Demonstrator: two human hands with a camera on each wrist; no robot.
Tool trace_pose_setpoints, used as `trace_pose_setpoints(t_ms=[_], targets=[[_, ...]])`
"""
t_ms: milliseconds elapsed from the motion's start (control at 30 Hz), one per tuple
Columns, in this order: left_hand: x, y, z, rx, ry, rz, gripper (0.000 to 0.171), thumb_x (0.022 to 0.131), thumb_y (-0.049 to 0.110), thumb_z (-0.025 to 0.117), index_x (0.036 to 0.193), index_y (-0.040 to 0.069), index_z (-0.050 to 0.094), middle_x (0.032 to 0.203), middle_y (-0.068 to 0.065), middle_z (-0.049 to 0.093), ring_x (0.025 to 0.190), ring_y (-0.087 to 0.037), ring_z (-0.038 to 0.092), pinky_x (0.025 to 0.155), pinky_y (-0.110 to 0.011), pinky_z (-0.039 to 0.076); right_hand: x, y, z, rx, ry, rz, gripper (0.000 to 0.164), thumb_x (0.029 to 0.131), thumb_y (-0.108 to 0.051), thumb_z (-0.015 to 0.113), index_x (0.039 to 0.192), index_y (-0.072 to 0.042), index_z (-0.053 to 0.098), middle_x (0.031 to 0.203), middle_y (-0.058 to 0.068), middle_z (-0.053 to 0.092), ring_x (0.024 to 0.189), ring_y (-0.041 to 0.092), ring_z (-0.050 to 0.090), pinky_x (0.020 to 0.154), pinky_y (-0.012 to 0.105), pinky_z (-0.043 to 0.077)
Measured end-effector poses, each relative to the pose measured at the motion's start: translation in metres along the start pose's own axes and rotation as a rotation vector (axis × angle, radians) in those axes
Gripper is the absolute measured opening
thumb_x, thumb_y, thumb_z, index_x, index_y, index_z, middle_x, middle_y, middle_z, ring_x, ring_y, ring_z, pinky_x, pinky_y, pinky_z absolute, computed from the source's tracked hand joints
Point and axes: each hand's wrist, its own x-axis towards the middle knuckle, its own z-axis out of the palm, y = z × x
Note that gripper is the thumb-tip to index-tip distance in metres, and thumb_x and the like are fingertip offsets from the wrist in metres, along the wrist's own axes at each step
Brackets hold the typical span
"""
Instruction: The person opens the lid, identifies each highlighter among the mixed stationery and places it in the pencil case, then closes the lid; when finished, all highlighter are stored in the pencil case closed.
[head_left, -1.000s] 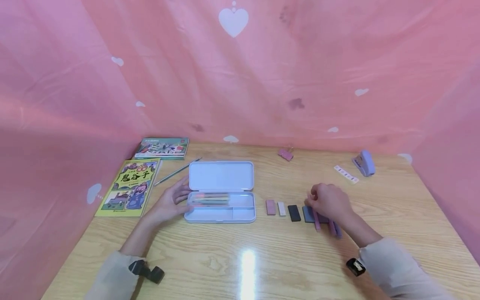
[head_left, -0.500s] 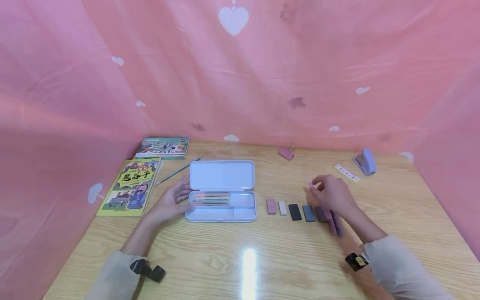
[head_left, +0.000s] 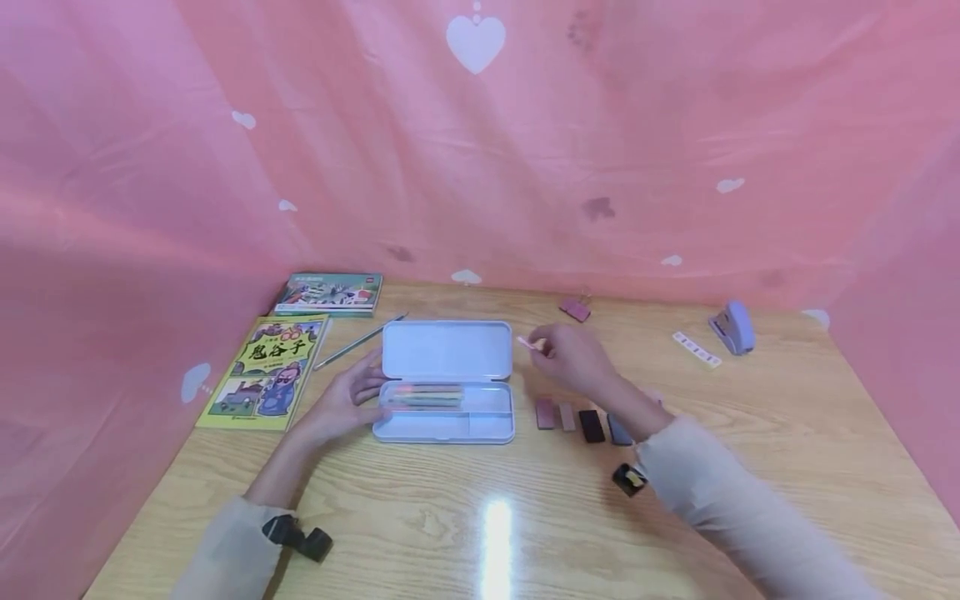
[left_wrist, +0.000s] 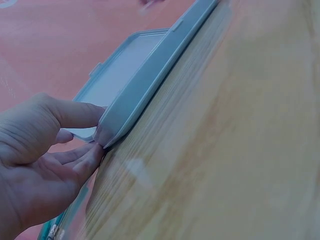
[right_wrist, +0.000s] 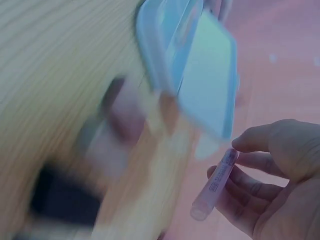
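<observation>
Right hand [head_left: 573, 360] pinches slim pink printed pen [right_wrist: 215, 185] above wooden tabletop [head_left: 420, 525]. Left of it: open, pale-blue rectangular pencil case [head_left: 491, 427], left end gripped by left hand [head_left: 337, 404]. Nearside of right hand: flat black rectangular block [head_left: 592, 426].

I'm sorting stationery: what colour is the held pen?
Pink pen; clearest in the right wrist view.

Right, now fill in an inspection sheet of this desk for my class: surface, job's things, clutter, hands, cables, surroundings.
Surface: wood-grain table, bright reflection near front.
Job's things: open pencil case, pens in its long rear compartment; pink pen, held.
Clutter: yellow book, teal-edged books, slim stick, binder clip, stapler, printed strip, small blocks.
Hands: left hand grips the pencil case's left end; right hand pinches the pink pen.
Cables: nothing seen.
Surroundings: pink cloth with hearts.
</observation>
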Motion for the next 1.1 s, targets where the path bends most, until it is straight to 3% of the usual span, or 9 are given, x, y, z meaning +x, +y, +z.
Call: trace_pose_setpoints(t_ms=[233, 467, 900, 1100], targets=[[0.0, -0.003, 0.001, 0.015, 0.005, -0.014, 0.097, 0.076, 0.001, 0.075, 0.151, 0.024, 0.017, 0.131, -0.016, 0.049, 0.126, -0.031, 0.046, 0.11, -0.041, 0.038, 0.032, -0.057, 0.041, -0.023, -0.094, -0.171, 0.02, 0.086, -0.012, 0.065, 0.105, -0.009, 0.072, 0.083, 0.002, 0.069, 0.068, 0.009, 0.058, 0.055, 0.021, 0.048], [0.003, -0.002, 0.002, 0.023, 0.001, -0.026, 0.099, 0.075, -0.001, 0.074, 0.152, 0.022, 0.015, 0.132, -0.015, 0.049, 0.125, -0.03, 0.048, 0.109, -0.037, 0.039, 0.046, -0.094, 0.06, -0.027, -0.191, -0.186, 0.022, 0.09, -0.016, 0.063, 0.11, -0.015, 0.071, 0.089, -0.001, 0.069, 0.074, 0.008, 0.057, 0.061, 0.021, 0.05], [0.002, -0.005, -0.001, -0.016, -0.005, -0.007, 0.1, 0.075, -0.006, 0.072, 0.152, 0.017, 0.013, 0.137, -0.021, 0.044, 0.125, -0.033, 0.047, 0.108, -0.033, 0.04, 0.058, -0.114, 0.112, -0.134, -0.245, -0.258, 0.021, 0.091, -0.022, 0.062, 0.109, -0.019, 0.072, 0.101, -0.002, 0.07, 0.089, 0.013, 0.061, 0.073, 0.032, 0.056], [0.002, -0.003, 0.0, -0.018, -0.008, -0.002, 0.101, 0.074, -0.006, 0.072, 0.152, 0.017, 0.013, 0.137, -0.02, 0.045, 0.125, -0.033, 0.047, 0.109, -0.036, 0.039, 0.058, -0.114, 0.121, -0.176, -0.225, -0.269, 0.021, 0.091, -0.022, 0.062, 0.109, -0.02, 0.072, 0.09, -0.002, 0.063, 0.083, 0.013, 0.056, 0.063, 0.027, 0.054]])
